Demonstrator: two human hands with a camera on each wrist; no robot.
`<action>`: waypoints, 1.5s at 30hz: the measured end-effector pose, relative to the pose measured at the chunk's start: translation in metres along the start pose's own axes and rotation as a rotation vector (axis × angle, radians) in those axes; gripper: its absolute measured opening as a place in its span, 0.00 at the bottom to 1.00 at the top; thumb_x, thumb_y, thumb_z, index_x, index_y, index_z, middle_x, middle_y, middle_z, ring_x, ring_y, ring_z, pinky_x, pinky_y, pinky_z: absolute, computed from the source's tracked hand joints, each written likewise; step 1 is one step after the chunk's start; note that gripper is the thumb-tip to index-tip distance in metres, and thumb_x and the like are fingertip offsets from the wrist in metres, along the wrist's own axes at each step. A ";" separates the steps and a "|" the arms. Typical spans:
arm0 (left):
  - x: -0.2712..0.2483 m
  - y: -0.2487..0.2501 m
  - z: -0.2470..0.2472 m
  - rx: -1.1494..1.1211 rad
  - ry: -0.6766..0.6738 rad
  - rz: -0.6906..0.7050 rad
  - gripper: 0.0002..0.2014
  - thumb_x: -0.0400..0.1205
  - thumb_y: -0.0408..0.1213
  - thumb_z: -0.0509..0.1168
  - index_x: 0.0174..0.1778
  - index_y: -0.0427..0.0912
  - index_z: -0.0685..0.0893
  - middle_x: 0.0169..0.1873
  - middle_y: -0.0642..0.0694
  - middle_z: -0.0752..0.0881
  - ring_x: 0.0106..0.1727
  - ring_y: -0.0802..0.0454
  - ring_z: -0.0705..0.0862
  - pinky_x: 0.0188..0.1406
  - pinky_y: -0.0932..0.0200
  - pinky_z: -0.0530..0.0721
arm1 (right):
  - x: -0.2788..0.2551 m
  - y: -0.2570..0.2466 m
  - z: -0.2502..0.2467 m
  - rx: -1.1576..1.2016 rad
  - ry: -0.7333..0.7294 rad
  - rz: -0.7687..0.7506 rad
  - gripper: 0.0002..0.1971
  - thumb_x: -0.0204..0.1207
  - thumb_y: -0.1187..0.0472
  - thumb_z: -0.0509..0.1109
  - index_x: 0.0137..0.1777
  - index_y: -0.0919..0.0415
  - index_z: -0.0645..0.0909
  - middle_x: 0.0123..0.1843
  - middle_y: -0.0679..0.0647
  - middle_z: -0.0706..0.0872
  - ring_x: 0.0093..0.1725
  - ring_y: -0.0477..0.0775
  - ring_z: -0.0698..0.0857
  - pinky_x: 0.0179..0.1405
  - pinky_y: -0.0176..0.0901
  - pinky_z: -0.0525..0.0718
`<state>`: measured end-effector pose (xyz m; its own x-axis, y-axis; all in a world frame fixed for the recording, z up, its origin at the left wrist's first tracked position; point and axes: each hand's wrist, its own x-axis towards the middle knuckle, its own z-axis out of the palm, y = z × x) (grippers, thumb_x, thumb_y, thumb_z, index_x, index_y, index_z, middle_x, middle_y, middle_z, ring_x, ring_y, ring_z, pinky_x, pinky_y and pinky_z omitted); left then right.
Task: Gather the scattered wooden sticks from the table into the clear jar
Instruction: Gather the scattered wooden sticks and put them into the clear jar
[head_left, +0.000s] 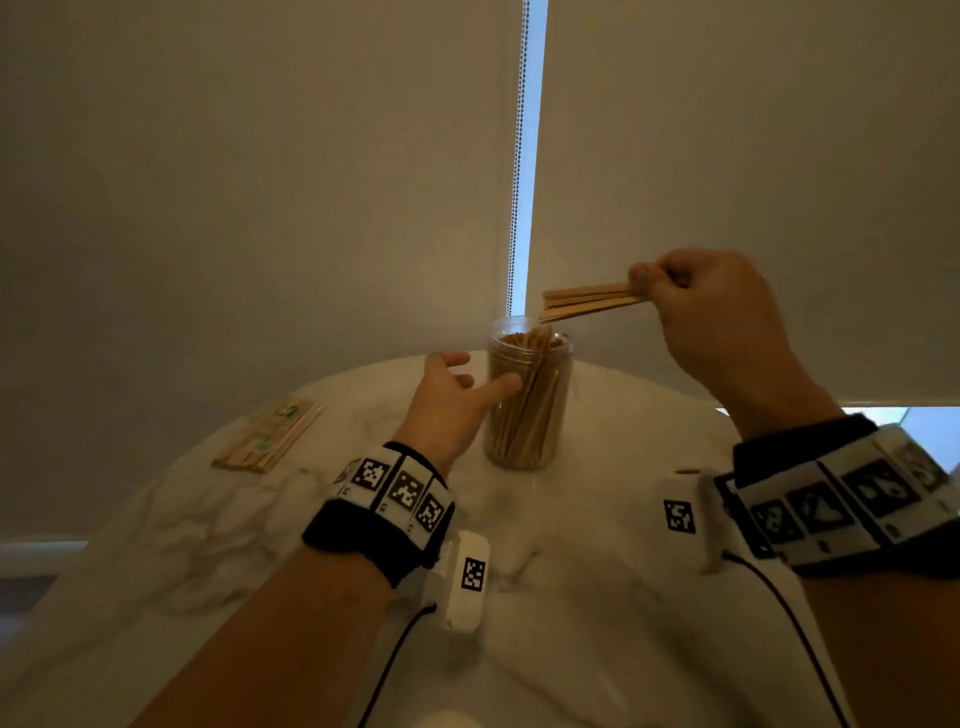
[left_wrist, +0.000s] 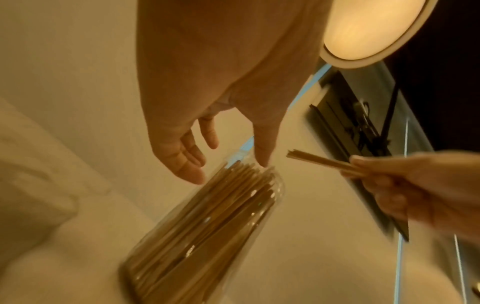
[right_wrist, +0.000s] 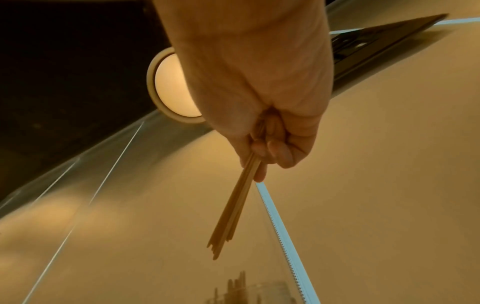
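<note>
A clear jar packed with upright wooden sticks stands at the far middle of the white table. My right hand hovers above and right of the jar mouth, pinching a small bundle of wooden sticks that points left toward the jar. The same bundle hangs from my right hand in the right wrist view. My left hand is open beside the jar's left wall, thumb against it. In the left wrist view the left hand spreads around the jar near its rim.
A flat packet of wooden sticks lies on the table at the far left. Roller blinds with a bead chain hang close behind the jar. Cables run from both wristbands across the near table.
</note>
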<state>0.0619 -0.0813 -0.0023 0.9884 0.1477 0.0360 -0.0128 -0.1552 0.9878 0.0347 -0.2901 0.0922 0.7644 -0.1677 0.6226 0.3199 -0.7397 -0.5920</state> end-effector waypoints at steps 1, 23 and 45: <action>0.008 0.002 0.005 0.081 -0.026 0.032 0.49 0.64 0.58 0.82 0.78 0.50 0.65 0.71 0.43 0.75 0.68 0.46 0.78 0.69 0.42 0.80 | 0.011 -0.002 0.006 -0.050 -0.032 -0.022 0.16 0.83 0.49 0.67 0.45 0.59 0.89 0.26 0.51 0.76 0.29 0.50 0.74 0.31 0.47 0.66; 0.063 -0.005 0.031 0.163 -0.186 0.238 0.62 0.48 0.62 0.82 0.78 0.50 0.61 0.69 0.47 0.78 0.65 0.49 0.82 0.64 0.48 0.85 | 0.066 -0.030 0.070 -0.483 -0.874 -0.179 0.12 0.80 0.51 0.72 0.61 0.45 0.88 0.56 0.47 0.87 0.55 0.49 0.82 0.57 0.46 0.78; 0.069 -0.009 0.031 0.128 -0.189 0.171 0.62 0.58 0.51 0.87 0.84 0.54 0.55 0.75 0.45 0.72 0.72 0.45 0.77 0.70 0.46 0.80 | 0.066 -0.022 0.093 -0.575 -0.768 -0.247 0.10 0.77 0.62 0.74 0.56 0.52 0.89 0.52 0.48 0.87 0.50 0.49 0.82 0.50 0.43 0.79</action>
<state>0.1344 -0.0997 -0.0137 0.9844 -0.0740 0.1599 -0.1745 -0.2861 0.9422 0.1305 -0.2244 0.0987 0.9332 0.3516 0.0742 0.3542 -0.9348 -0.0249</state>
